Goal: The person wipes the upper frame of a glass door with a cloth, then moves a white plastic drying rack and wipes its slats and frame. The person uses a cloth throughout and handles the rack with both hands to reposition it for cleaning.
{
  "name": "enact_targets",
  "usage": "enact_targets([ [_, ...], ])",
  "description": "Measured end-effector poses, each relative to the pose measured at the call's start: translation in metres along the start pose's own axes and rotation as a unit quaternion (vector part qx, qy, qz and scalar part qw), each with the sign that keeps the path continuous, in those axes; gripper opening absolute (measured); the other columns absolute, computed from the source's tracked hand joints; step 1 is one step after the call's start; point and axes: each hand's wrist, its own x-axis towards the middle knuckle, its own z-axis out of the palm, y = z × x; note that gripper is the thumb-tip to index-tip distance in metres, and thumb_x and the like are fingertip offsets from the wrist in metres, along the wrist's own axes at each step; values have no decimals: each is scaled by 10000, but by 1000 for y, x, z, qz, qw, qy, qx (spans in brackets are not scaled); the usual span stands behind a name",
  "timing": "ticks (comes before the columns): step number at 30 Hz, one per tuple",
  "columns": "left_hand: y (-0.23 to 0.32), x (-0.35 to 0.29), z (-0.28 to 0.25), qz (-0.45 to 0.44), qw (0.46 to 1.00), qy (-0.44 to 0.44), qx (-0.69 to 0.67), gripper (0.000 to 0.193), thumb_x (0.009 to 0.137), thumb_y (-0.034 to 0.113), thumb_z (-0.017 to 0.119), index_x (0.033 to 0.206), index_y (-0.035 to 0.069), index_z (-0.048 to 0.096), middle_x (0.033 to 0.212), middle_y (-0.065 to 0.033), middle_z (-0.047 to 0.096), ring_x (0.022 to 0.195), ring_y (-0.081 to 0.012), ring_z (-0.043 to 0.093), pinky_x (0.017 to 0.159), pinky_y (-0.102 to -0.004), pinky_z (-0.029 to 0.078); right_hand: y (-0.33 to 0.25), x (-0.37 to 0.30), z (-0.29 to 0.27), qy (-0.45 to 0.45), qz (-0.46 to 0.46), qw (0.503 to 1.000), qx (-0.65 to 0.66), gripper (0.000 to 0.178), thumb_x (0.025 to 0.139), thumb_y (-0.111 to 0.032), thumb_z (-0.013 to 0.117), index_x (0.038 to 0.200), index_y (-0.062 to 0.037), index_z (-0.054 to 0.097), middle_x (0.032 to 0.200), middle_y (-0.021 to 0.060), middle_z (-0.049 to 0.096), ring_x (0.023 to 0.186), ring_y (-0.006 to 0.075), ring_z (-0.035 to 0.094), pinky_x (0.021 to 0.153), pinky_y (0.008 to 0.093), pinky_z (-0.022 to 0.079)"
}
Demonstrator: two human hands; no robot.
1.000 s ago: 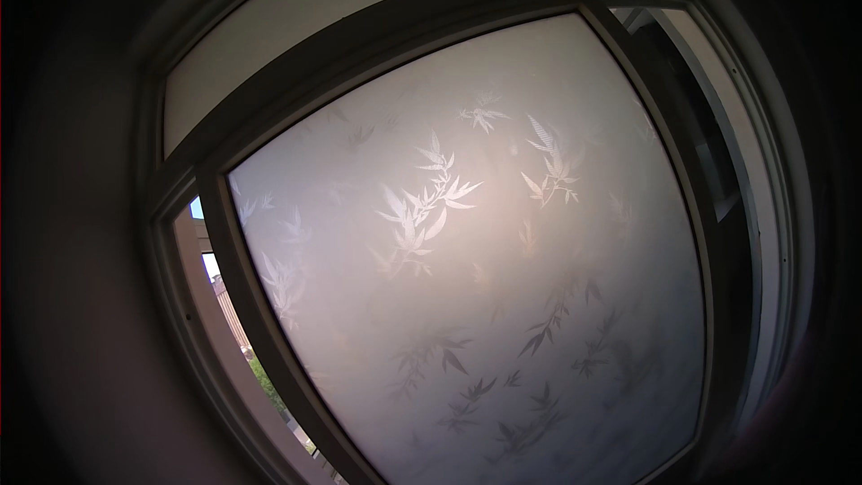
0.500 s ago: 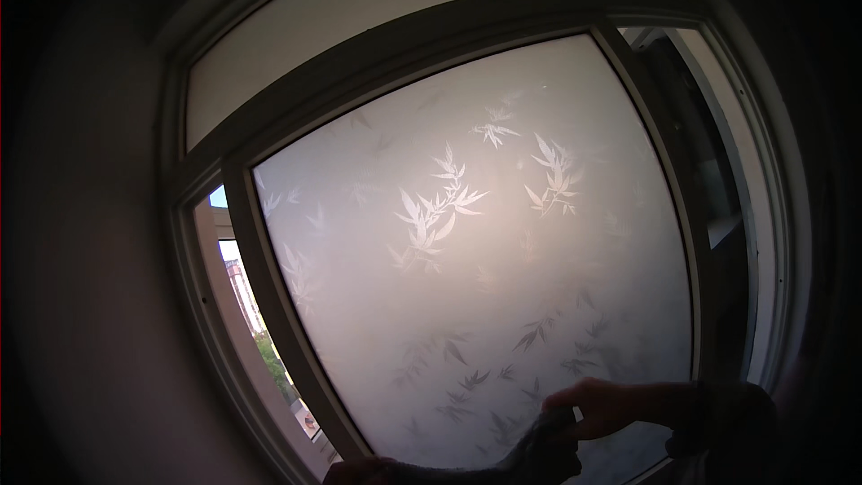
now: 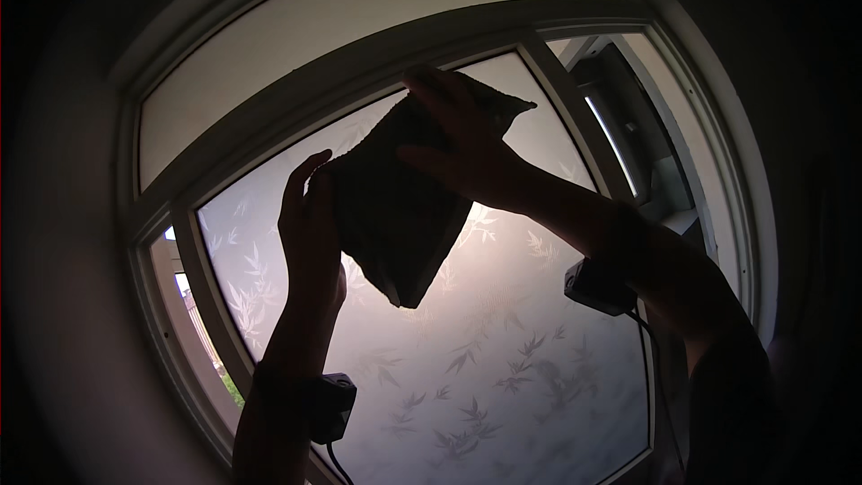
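Observation:
A dark cloth (image 3: 386, 207) spans the space between my raised hands, in front of the upper part of a frosted window pane (image 3: 539, 377). It is a near-black silhouette with a slightly fuzzy edge; one corner hangs down and another juts out to the right. My left hand (image 3: 310, 224) grips its left edge, fingers pointing up. Across its upper right part lies my right hand (image 3: 467, 148), thumb and fingers holding it. Whether the cloth touches the glass or the upper frame bar, I cannot tell.
Light frames (image 3: 193, 260) surround the leaf-patterned pane. Narrow openings flank it, with a building and greenery beyond the left one and a dark sash (image 3: 628, 117) on the right. Small dark boxes with cables sit on my left forearm (image 3: 334, 406) and right forearm (image 3: 600, 287).
Both hands have risen from the lower edge to the top of the pane, bringing the cloth up and spreading it. The view has shifted, so the window sits farther left.

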Motion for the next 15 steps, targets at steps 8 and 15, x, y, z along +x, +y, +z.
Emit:
enact_targets([
  [8, -37, 87, 82, 51, 993, -88, 65, 516, 976, 203, 603, 1425, 54, 397, 894, -65, 643, 823, -94, 587, 773, -278, 484, 125, 97, -9, 63, 34, 991, 114, 462, 1029, -349, 473, 1386, -57, 453, 1255, 88, 557, 1142, 217, 543, 963, 352, 449],
  [15, -37, 142, 124, 104, 978, -175, 39, 170, 898, 78, 571, 1019, 16, 672, 874, -59, 660, 808, -132, 613, 759, -293, 491, 161, 127, -64, 104, -53, 881, -459, 689, 774, -489, 746, 1221, 1, 559, 980, 129, 671, 870, 282, 682, 793, 424, 532],
])
